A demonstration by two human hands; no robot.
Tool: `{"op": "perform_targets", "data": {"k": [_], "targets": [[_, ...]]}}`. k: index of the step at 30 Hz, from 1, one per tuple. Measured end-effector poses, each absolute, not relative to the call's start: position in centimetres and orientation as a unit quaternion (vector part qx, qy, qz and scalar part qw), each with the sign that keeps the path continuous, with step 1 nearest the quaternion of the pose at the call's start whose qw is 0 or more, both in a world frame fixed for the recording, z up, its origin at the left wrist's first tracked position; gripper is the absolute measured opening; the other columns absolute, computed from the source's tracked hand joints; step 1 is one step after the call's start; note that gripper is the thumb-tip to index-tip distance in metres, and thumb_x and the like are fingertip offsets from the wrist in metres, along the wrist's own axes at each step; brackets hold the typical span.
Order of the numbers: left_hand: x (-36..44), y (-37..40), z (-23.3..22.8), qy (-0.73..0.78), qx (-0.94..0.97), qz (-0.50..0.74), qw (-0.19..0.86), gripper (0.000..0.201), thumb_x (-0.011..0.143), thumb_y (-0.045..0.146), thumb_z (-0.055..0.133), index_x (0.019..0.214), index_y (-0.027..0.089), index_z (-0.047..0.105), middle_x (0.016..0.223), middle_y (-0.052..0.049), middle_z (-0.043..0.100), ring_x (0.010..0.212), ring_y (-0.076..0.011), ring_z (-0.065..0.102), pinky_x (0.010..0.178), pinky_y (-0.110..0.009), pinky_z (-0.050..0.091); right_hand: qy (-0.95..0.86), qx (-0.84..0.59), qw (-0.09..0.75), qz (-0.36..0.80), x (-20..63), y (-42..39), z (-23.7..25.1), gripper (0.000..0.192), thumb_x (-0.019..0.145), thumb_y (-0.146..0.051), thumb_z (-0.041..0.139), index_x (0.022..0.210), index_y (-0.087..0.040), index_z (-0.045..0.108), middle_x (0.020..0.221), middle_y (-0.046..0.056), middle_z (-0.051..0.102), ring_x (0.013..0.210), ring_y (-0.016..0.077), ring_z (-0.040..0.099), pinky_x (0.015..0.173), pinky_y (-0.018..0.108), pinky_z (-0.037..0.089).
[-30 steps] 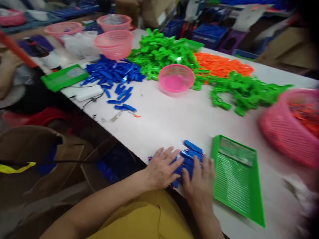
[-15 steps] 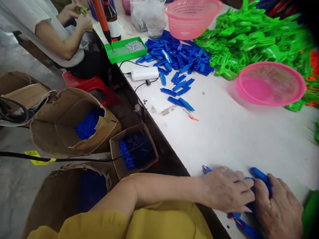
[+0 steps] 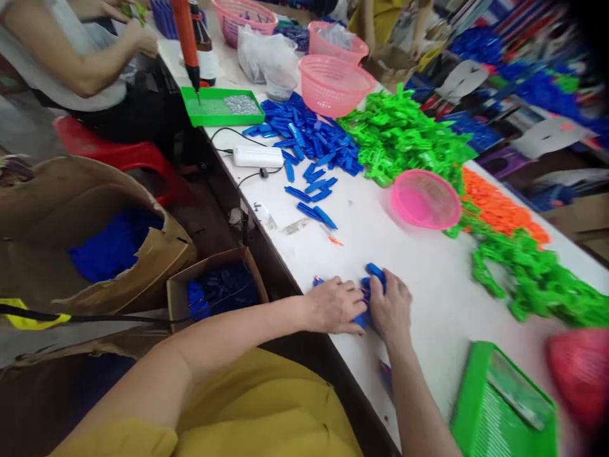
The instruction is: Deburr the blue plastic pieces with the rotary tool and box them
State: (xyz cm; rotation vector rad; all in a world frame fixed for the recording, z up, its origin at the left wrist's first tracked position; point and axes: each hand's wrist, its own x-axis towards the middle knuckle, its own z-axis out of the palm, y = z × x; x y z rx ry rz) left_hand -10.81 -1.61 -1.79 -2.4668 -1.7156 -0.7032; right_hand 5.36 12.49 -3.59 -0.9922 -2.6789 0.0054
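Observation:
Near the front edge of the white table, my left hand (image 3: 335, 306) lies palm down with its fingers curled over several small blue plastic pieces (image 3: 365, 283). My right hand (image 3: 391, 304) faces it from the other side, thumb and fingers bent round the same pieces. The bunch is squeezed between both hands, and my fingers hide much of it. One blue end shows beyond my left knuckles, and another blue piece (image 3: 386, 373) lies beside my right wrist. Farther up the table are loose blue pieces (image 3: 311, 187) and a big blue heap (image 3: 328, 136).
An orange electric screwdriver (image 3: 186, 44) hangs over a green tray (image 3: 223, 120) of screws. A white power bank (image 3: 257, 156) with cables, a pink basin (image 3: 427, 198), green parts (image 3: 409, 127) and orange parts (image 3: 504, 209) occupy the table. Cardboard boxes (image 3: 176, 254) stand left; a co-worker (image 3: 90, 57) sits beyond.
The camera view has turned and drawn back, so the green tray at lower right and the far shelves now show. Both hands stay together round the blue pieces.

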Motion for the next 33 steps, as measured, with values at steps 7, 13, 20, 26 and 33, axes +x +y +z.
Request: {"op": "perform_targets", "data": {"k": [7, 13, 20, 26, 33], "targets": [[-13.0, -1.1, -1.3, -0.557, -0.804, -0.205, 0.029, 0.045, 0.099, 0.058, 0.056, 0.115, 0.017, 0.066, 0.111, -0.011, 0.066, 0.104, -0.0279, 0.058, 0.078, -0.039, 0.04, -0.926, -0.343, 0.077, 0.141, 9.1, 11.5, -1.1, 0.075, 0.095, -0.062, 0.047, 0.157, -0.022, 0.034, 0.164, 0.018, 0.036, 0.153, 0.0333, 0.035, 0.12, 0.059, 0.038], [-13.4, -1.0, -1.0, -0.528, -0.827, -0.192, 0.031, 0.05, 0.095, 0.06, 0.061, 0.116, 0.015, 0.066, 0.109, -0.014, 0.066, 0.101, -0.0295, 0.057, 0.077, -0.039, 0.04, -0.96, -0.266, 0.001, 0.087, 11.8, 10.8, -0.2, 0.101, 0.081, -0.073, 0.062, 0.163, -0.034, 0.018, 0.172, 0.015, 0.022, 0.159, 0.0439, 0.019, 0.119, 0.074, 0.028], [-15.3, -0.3, -0.3, -0.536, -0.825, -0.179, 0.006, 0.04, 0.098, 0.052, 0.057, 0.102, 0.014, 0.069, 0.1, -0.014, 0.067, 0.096, -0.029, 0.059, 0.077, -0.04, 0.045, -0.968, -0.238, 0.012, 0.085, 9.0, 13.7, -0.7, 0.097, 0.079, -0.075, 0.062, 0.159, -0.028, 0.032, 0.169, 0.018, 0.03, 0.156, 0.0445, 0.026, 0.117, 0.073, 0.03], [-16.4, -5.1, 1.8, -0.555, -0.794, -0.247, -0.026, 0.038, 0.097, 0.05, 0.059, 0.102, 0.013, 0.068, 0.1, -0.013, 0.067, 0.094, -0.0259, 0.06, 0.083, -0.038, 0.049, -0.97, -0.208, 0.087, 0.086, 6.7, 13.3, -1.1, 0.086, 0.08, -0.078, 0.059, 0.145, -0.024, 0.047, 0.153, 0.019, 0.049, 0.151, 0.0438, 0.034, 0.116, 0.073, 0.032], [-18.6, -18.4, -2.7, -0.626, -0.735, -0.224, -0.134, 0.03, 0.095, 0.047, 0.063, 0.102, 0.019, 0.067, 0.097, -0.009, 0.065, 0.091, -0.0238, 0.06, 0.082, -0.036, 0.05, -0.969, -0.208, 0.107, 0.083, 5.5, 12.9, -0.7, 0.084, 0.087, -0.069, 0.058, 0.155, -0.023, 0.037, 0.159, 0.019, 0.041, 0.152, 0.0413, 0.034, 0.119, 0.063, 0.037]]}}
